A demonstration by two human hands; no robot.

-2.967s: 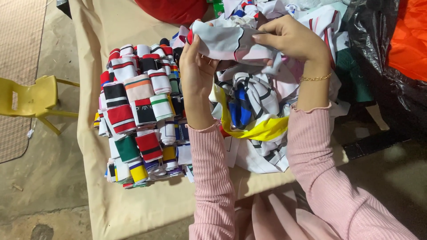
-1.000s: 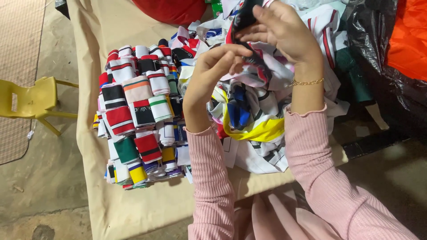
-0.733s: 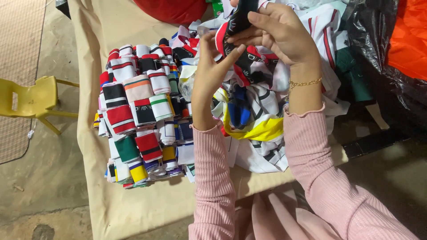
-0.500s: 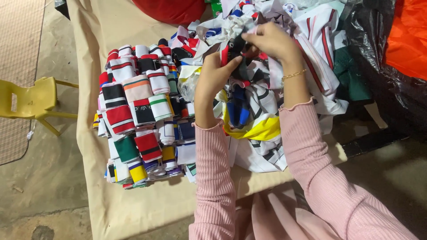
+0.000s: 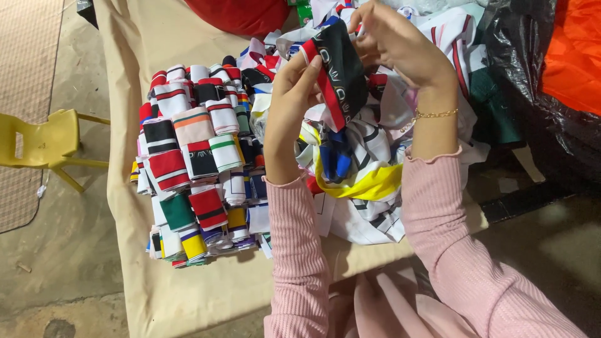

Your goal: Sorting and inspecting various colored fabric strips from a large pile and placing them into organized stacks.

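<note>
You hold a black knit fabric strip with a red edge and pale markings (image 5: 337,72) between both hands, raised above the loose heap of white, blue and yellow fabric pieces (image 5: 360,178). Your left hand (image 5: 295,87) pinches the strip's red edge between thumb and fingers, closed on it. Your right hand (image 5: 400,44) grips the strip's upper right side, fingers curled around it; a thin gold chain bracelet (image 5: 435,114) sits at that wrist. Both forearms wear ribbed pink knit sleeves (image 5: 300,250).

Taking the loose heap as landmark: just to its left stands a packed block of rolled striped fabric strips in red, white, black and green (image 5: 194,163), rolls lying side by side, touching. Both rest on a beige cloth-covered table (image 5: 150,37). Beyond the heap, at the table's far end, lies a red rounded cushion-like bundle (image 5: 247,14). To the heap's right sit a black plastic sheet (image 5: 532,81) and an orange fabric mass (image 5: 573,50). Well left of the table stands a small yellow plastic chair (image 5: 44,141) on the floor.

Judged step: the strip appears to be mid-fold or at the start of rolling, not yet a tight roll. The next move likely calls for keeping the edges aligned while turning it.
</note>
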